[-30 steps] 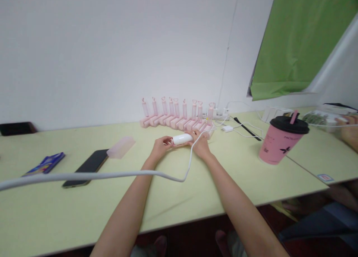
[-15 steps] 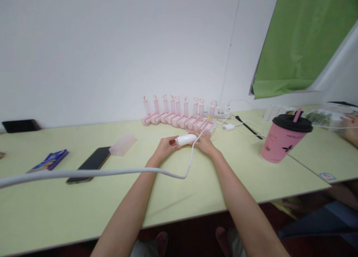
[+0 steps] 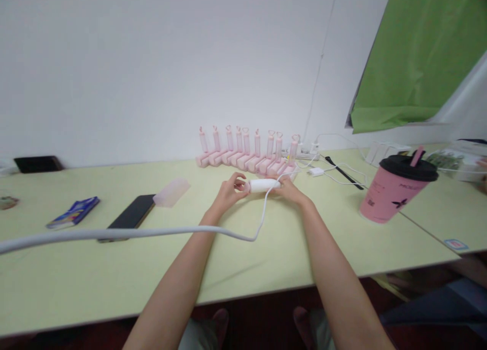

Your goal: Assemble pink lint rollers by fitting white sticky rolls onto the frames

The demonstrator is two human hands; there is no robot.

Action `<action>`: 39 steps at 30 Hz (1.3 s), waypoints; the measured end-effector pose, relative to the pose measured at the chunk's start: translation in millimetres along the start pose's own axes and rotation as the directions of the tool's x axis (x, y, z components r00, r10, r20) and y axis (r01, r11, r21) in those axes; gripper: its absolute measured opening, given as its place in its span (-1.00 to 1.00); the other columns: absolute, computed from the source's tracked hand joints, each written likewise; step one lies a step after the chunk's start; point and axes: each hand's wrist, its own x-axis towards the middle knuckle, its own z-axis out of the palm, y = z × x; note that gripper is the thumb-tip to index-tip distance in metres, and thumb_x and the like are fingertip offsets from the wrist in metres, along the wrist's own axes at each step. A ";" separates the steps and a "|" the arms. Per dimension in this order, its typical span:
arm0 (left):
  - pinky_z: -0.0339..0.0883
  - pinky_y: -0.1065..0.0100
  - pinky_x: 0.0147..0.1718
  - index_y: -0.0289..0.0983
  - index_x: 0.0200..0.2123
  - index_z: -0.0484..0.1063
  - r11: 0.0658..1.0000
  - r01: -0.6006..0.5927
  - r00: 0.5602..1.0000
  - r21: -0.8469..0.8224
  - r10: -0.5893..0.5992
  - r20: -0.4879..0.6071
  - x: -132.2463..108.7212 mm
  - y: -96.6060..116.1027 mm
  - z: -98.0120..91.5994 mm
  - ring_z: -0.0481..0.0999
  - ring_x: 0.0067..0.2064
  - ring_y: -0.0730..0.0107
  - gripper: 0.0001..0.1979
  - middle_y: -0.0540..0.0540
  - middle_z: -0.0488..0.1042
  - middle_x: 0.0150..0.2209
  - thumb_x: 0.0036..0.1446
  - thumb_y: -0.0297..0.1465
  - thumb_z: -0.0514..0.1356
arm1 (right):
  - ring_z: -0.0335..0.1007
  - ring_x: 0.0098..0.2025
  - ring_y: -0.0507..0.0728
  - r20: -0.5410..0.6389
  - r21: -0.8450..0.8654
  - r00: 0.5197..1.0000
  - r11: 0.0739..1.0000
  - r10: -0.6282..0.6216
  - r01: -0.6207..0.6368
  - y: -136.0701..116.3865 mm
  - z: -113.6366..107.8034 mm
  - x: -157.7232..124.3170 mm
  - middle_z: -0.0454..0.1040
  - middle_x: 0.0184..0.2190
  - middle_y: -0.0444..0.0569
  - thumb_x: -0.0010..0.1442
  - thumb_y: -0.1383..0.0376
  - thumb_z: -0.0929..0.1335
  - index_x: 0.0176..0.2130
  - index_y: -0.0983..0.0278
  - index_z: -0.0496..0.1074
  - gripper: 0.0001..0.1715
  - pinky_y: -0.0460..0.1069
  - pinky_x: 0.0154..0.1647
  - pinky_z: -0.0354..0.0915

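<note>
Two grips (image 3: 228, 191) (image 3: 291, 190), one white tube (image 3: 261, 186)

White wall (image 3: 152, 66) behind pale yellow-green table (image 3: 87, 284); green curtain (image 3: 422, 61) right; dark reddish floor (image 3: 262, 322).

1 head camera faces forward, down across the table (image 3: 114, 284).

The right hand (image 3: 289, 189) hides one end of the white cylinder (image 3: 260, 185); picture edges crop the green curtain (image 3: 422, 61) and a co-worker's hand (image 3: 483, 163).
</note>
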 end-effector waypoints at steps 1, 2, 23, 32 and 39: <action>0.36 0.39 -0.27 -0.26 -0.13 0.26 1.000 -0.020 1.000 -0.012 0.020 -0.002 1.9 5.0 -3.6 0.45 -0.35 0.47 -0.53 -0.04 0.50 -0.33 -0.16 -0.30 0.27 | 0.32 -0.11 0.14 0.001 0.056 1.000 0.998 -0.004 0.004 0.4 -1.9 0.6 0.44 -0.12 0.00 -0.06 0.19 0.39 -0.03 0.31 0.39 -0.43 0.03 -0.06 0.23; 0.36 0.39 -0.26 -0.26 -0.13 0.26 0.999 -0.041 0.999 -0.025 0.041 -0.009 3.9 9.9 -7.5 0.46 -0.35 0.47 -0.53 -0.05 0.50 -0.33 -0.16 -0.30 0.27 | 0.32 -0.11 0.13 0.001 0.102 1.000 0.995 -0.006 0.006 -0.2 -3.4 1.2 0.44 -0.12 0.01 -0.07 0.20 0.39 -0.03 0.33 0.39 -0.42 0.02 -0.07 0.25; 0.19 0.40 -0.32 -0.26 -0.09 0.15 0.968 -0.215 0.927 0.129 0.244 -0.284 10.1 23.5 -16.4 0.33 -0.35 0.48 -0.74 -0.08 0.38 -0.26 0.17 -0.31 0.04 | 0.34 -0.12 0.11 -0.124 0.333 0.991 0.943 0.048 -0.004 -33.1 2.0 8.1 0.45 -0.12 -0.05 -0.09 0.14 0.41 -0.04 0.26 0.41 -0.41 -0.05 -0.12 0.25; 0.22 0.38 -0.29 -0.27 -0.10 0.06 0.973 -0.182 0.931 0.142 0.217 -0.295 9.5 17.7 -12.0 0.40 -0.27 0.43 -0.74 -0.12 0.41 -0.23 0.18 -0.33 0.02 | 0.36 -0.20 0.10 -0.191 0.278 0.979 0.961 0.070 -0.014 -38.5 1.7 9.0 0.48 -0.17 -0.04 -0.10 0.15 0.42 -0.06 0.27 0.42 -0.42 -0.04 -0.16 0.26; 0.24 0.37 -0.25 -0.27 -0.15 0.06 0.982 -0.160 0.941 0.101 0.182 -0.285 7.7 19.4 -7.2 0.43 -0.22 0.41 -0.83 -0.12 0.43 -0.27 0.23 -0.34 -0.06 | 0.35 -0.15 0.11 -0.269 0.207 0.963 0.975 -0.021 0.079 -44.3 -2.7 7.9 0.44 -0.11 -0.02 -0.10 0.20 0.43 -0.08 0.25 0.43 -0.47 -0.03 -0.14 0.25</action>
